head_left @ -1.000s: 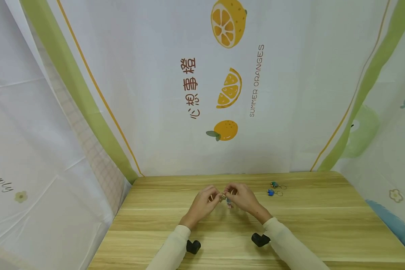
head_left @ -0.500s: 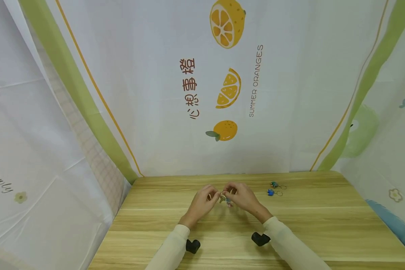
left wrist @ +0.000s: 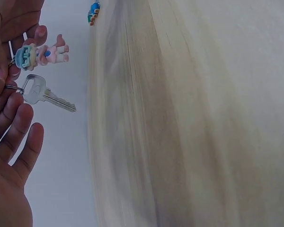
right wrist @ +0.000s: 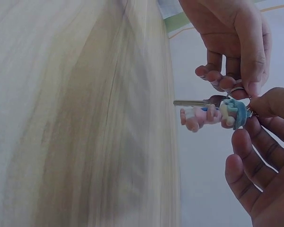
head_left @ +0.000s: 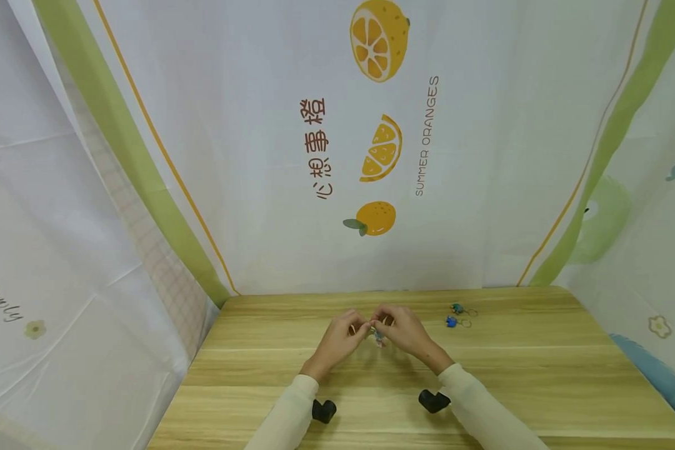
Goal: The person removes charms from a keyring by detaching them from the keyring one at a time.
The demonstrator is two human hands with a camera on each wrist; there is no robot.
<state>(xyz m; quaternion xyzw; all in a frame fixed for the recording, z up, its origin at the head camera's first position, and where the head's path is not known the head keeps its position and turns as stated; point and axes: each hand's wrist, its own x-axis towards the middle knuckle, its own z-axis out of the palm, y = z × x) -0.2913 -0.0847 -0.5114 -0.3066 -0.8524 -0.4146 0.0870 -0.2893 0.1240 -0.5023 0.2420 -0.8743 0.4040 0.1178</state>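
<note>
My left hand (head_left: 337,340) and right hand (head_left: 403,329) meet fingertip to fingertip above the wooden table. Between them hangs a keychain figurine (left wrist: 42,56) with a teal hat and pink body. A silver key (left wrist: 47,94) hangs beside it on a metal key ring (right wrist: 235,89). The left thumb and finger pinch this ring. With thumb and forefinger, my right hand (right wrist: 265,156) pinches the metal fitting at the figurine's hat. Fingertips partly hide where ring and fitting meet. In both hands the other fingers are spread loosely.
Two more keychains lie on the table (head_left: 512,375) to the right: a green one (head_left: 457,307) and a blue one (head_left: 451,321), each with a ring. A white printed cloth (head_left: 259,250) hangs behind the table. Black wrist mounts (head_left: 434,400) sit under the sleeves.
Both hands stay nearly in place. The gold-toned key, visible below the fingertips half a second ago, is now mostly hidden in the head view, and the figurine has swung slightly.
</note>
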